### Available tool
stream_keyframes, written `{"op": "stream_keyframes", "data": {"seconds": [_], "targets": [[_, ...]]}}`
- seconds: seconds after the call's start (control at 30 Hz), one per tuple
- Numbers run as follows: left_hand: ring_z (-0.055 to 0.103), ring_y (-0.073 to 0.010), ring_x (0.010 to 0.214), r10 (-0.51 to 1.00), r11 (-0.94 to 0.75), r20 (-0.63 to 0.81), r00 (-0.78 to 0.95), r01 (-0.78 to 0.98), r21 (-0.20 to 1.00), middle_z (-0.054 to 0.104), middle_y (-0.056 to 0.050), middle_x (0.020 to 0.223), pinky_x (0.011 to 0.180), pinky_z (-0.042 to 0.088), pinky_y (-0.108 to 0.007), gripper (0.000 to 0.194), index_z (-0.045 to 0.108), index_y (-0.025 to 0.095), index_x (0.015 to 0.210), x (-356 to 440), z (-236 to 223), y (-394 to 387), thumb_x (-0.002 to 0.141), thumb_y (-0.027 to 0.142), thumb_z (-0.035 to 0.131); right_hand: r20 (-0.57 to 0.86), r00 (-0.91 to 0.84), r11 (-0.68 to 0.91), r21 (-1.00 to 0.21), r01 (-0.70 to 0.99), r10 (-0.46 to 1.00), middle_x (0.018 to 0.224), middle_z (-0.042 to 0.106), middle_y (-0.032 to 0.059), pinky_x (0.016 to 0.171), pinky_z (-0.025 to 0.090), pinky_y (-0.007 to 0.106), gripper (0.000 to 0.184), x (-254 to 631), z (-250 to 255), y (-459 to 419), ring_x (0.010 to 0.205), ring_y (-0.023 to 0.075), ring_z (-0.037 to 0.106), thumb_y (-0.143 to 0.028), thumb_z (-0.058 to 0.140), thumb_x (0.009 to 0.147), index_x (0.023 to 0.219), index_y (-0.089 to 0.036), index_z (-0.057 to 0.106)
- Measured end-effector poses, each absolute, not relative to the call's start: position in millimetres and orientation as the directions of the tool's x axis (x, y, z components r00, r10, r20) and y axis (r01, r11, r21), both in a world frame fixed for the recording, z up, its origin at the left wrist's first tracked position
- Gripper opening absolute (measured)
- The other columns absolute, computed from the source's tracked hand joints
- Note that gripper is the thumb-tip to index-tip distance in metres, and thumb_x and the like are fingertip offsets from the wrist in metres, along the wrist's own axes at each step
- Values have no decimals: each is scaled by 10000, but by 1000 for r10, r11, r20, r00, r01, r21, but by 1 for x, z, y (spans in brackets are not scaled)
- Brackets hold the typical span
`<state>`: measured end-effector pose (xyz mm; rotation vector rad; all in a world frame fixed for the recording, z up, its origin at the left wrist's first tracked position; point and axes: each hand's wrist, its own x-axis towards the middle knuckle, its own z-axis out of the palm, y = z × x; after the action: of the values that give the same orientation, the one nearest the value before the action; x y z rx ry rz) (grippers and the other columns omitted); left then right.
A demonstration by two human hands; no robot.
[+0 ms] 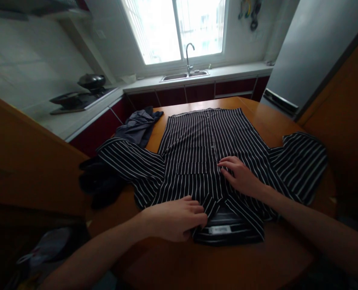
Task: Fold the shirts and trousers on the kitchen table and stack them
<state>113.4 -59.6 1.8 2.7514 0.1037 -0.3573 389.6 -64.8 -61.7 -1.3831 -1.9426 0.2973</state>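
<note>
A black shirt with thin white stripes (197, 145) lies spread front-up on a wooden table (257, 257), collar toward me and both short sleeves out to the sides. My left hand (175, 219) rests at the collar's left side, fingers curled onto the fabric near the white neck label (222, 230). My right hand (241, 175) lies flat on the shirt's chest beside the button line, fingers stretched out.
A dark grey garment (138, 125) is bunched at the table's far left, and a black one (98, 181) hangs off the left edge. Beyond are a counter with a sink and tap (186, 72), a stove with pans (82, 94), and a fridge (305, 60) at right.
</note>
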Motion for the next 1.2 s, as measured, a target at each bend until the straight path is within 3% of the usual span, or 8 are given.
{"op": "stream_keyframes", "data": {"seconds": [0.3, 0.37, 0.47, 0.63, 0.7, 0.87, 1.03, 1.2], "targets": [[664, -132, 743, -101, -583, -274, 956, 166, 795, 688, -38, 942, 651, 512, -205, 111, 666, 183, 1015, 113, -1, -28, 904, 187, 669, 383, -226, 420, -560, 714, 895, 1224, 653, 94, 1054, 477, 510, 288, 390, -76, -62, 1182, 254, 584, -198, 521, 967, 1192, -238, 697], [666, -140, 766, 71, -590, -184, 980, 190, 785, 693, -36, 898, 700, 527, -226, 98, 672, 178, 1009, 117, -3, -28, 964, 228, 601, 373, -243, 424, -547, 722, 895, 1296, 631, 102, 1078, 460, 528, 323, 390, -80, -61, 1239, 262, 563, -195, 489, 983, 1238, -243, 681], [656, -207, 1031, 251, -705, 24, 968, 166, 690, 691, -91, 1132, 926, 526, -335, 268, 653, 182, 1181, 126, -8, -46, 964, 335, 617, 367, -249, 421, -524, 740, 896, 1365, 601, 113, 1105, 439, 540, 354, 390, -83, -59, 1298, 268, 535, -191, 450, 1000, 1280, -238, 661], [310, -347, 1488, -17, -862, 16, 1000, -23, 506, 365, -155, 1602, 1227, 252, -533, 748, 392, 147, 1536, 139, -29, -87, 903, 456, 645, 361, -218, 386, -502, 774, 907, 1385, 592, 120, 1133, 422, 528, 353, 393, -83, -57, 1320, 265, 524, -189, 453, 996, 1288, -213, 650], [247, -324, 1520, -66, -877, -23, 998, -47, 478, 280, -148, 1642, 1256, 205, -507, 708, 354, 117, 1557, 140, -36, -92, 932, 364, 580, 350, -209, 371, -500, 783, 913, 1395, 586, 117, 1139, 418, 527, 350, 393, -83, -57, 1328, 266, 518, -197, 474, 988, 1294, -213, 644], [296, -243, 1507, -130, -836, -57, 990, -79, 543, 363, -118, 1609, 1271, 215, -400, 570, 405, 102, 1534, 137, -33, -82, 974, 185, 472, 338, -198, 356, -512, 782, 920, 1412, 577, 122, 1141, 414, 542, 353, 394, -85, -57, 1341, 276, 511, -222, 508, 975, 1302, -216, 641], [355, -248, 1482, -195, -734, -22, 981, -131, 666, 460, -126, 1549, 1251, 271, -412, 556, 443, 121, 1517, 134, -24, -75, 981, 235, 539, 341, -206, 364, -508, 781, 917, 1429, 573, 118, 1149, 406, 536, 402, 395, -87, -55, 1356, 260, 508, -169, 426, 988, 1331, -223, 629], [444, -217, 1430, -87, -690, 94, 992, -128, 712, 550, -110, 1479, 1214, 341, -392, 469, 507, 166, 1471, 135, -17, -66, 1011, 256, 535, 281, -245, 353, -448, 821, 928, 1610, 374, 112, 1208, 273, 583, 520, 393, -86, -59, 1514, 273, 275, -319, 438, 1024, 1537, -242, 409]]}}
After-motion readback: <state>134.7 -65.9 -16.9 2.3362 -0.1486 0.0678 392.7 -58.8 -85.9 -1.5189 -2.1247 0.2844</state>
